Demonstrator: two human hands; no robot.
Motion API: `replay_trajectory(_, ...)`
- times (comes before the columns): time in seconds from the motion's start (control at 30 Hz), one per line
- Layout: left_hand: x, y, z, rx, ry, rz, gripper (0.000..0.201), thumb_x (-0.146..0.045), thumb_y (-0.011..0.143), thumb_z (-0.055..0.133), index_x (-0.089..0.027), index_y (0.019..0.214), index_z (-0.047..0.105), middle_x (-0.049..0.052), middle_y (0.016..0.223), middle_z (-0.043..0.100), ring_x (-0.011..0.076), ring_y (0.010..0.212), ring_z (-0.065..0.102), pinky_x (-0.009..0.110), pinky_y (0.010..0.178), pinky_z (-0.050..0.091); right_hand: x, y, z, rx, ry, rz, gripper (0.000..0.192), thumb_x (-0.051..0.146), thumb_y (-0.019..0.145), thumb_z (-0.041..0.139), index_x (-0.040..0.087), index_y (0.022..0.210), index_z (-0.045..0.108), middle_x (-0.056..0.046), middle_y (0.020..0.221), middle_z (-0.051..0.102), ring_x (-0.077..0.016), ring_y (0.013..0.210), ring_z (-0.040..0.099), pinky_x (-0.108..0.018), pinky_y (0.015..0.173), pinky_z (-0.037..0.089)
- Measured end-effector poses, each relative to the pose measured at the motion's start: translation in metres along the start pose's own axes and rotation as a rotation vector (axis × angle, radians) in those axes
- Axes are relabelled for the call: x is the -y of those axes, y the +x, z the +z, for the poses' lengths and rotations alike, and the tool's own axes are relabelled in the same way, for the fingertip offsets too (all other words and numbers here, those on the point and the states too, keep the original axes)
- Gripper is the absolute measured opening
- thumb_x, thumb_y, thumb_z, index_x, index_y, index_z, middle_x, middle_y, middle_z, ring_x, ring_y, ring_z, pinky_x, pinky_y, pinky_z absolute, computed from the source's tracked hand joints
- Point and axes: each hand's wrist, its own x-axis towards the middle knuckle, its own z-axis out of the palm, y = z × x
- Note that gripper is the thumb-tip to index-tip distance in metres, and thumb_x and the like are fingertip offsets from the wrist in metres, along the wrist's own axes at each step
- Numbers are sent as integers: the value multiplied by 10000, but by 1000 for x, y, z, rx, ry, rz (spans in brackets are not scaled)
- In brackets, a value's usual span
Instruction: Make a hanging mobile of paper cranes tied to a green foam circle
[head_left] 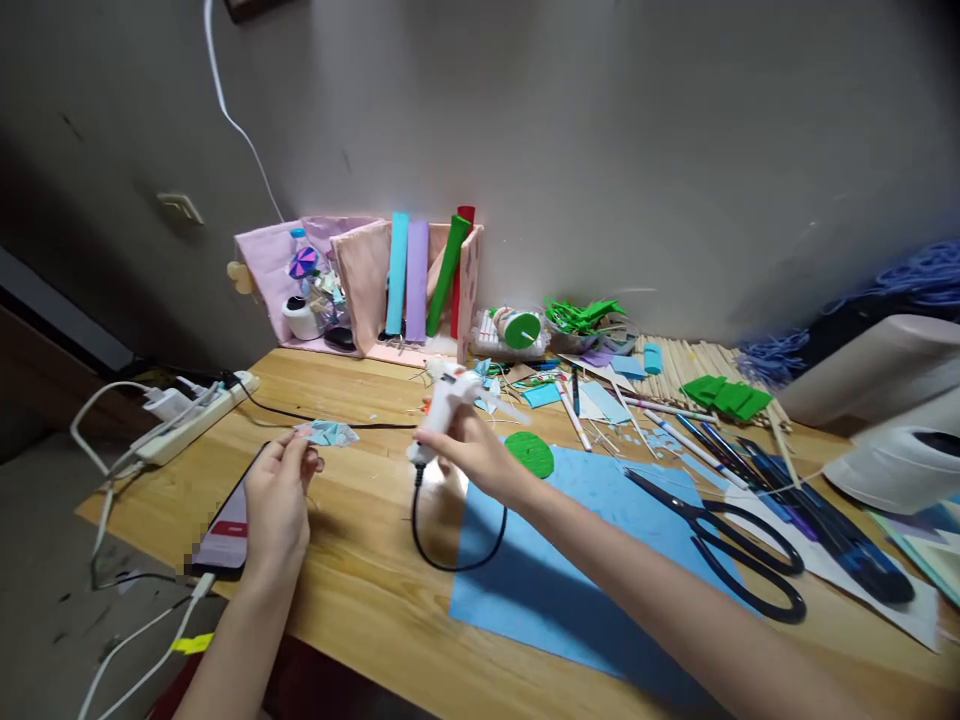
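Note:
My right hand [480, 455] grips a white hot glue gun [444, 405] over the wooden table [360, 560], nozzle pointing away toward the back. Its black cord [450, 555] loops down onto the table. My left hand [279, 495] pinches a small light-blue folded paper piece [328, 433] between fingers and thumb, to the left of the glue gun. A phone [229, 525] lies under the left hand. A green foam disc [529, 453] rests just right of my right hand, at the corner of a blue paper sheet [570, 560].
Black scissors [731, 540] lie on the blue sheet. Pens, wooden sticks [697, 360] and green foam pieces [724, 396] crowd the right. A pink organizer [360, 280] with foam rolls stands at the wall. A power strip [196, 418] sits at the left edge, a white appliance [900, 440] far right.

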Motion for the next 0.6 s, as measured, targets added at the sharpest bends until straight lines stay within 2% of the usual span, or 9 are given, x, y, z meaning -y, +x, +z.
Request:
replay_trajectory(0.1,-16,-6,-17,-45,-4,-6,211,-272,590,692,-149,727,590,-43,653,545,42,553,475,128,544,423,-36,42,20,-6,-146,77,394,435,690,641,198,913,420,48,637,477,-101,454,440,-223,379,349)
replay_trajectory(0.17,-23,-13,-22,-21,28,-22,235,-300,596,699,-153,746,593,-35,678,567,49,574,504,134,574,451,-55,60,28,-70,-270,80,397,375,646,695,196,869,421,33,669,502,-118,517,482,-235,438,379)
replay_trajectory(0.27,-24,-25,-18,98,103,-84,302,-343,585,725,-155,782,594,-15,721,594,78,611,548,164,587,480,-72,73,37,-114,-427,57,362,317,624,724,193,814,443,12,687,528,-148,598,523,-257,522,395)
replay_trajectory(0.37,-14,-41,-2,281,173,-151,328,-384,580,730,-148,763,598,3,709,601,109,630,570,196,579,498,-74,74,39,-109,-509,59,315,309,637,726,176,793,487,8,650,539,-161,595,533,-266,540,384)
replay_trajectory(0.47,-1,-58,21,433,200,-205,350,-422,567,728,-145,742,603,13,679,601,128,622,577,227,578,514,-67,67,23,-92,-530,52,292,281,652,724,157,848,547,12,647,573,-151,581,544,-255,548,388)
replay_trajectory(0.53,5,-68,38,512,204,-233,365,-431,545,735,-148,730,599,16,677,603,140,627,586,240,575,519,-60,54,-1,-82,-531,32,267,262,704,684,154,922,574,8,671,605,-142,600,561,-247,574,401)
replay_trajectory(0.6,9,-76,55,591,226,-252,363,-435,546,732,-150,722,592,16,684,603,146,635,593,250,588,522,-48,33,-36,-95,-529,16,190,249,771,614,154,934,599,1,690,626,-130,627,574,-234,600,412)
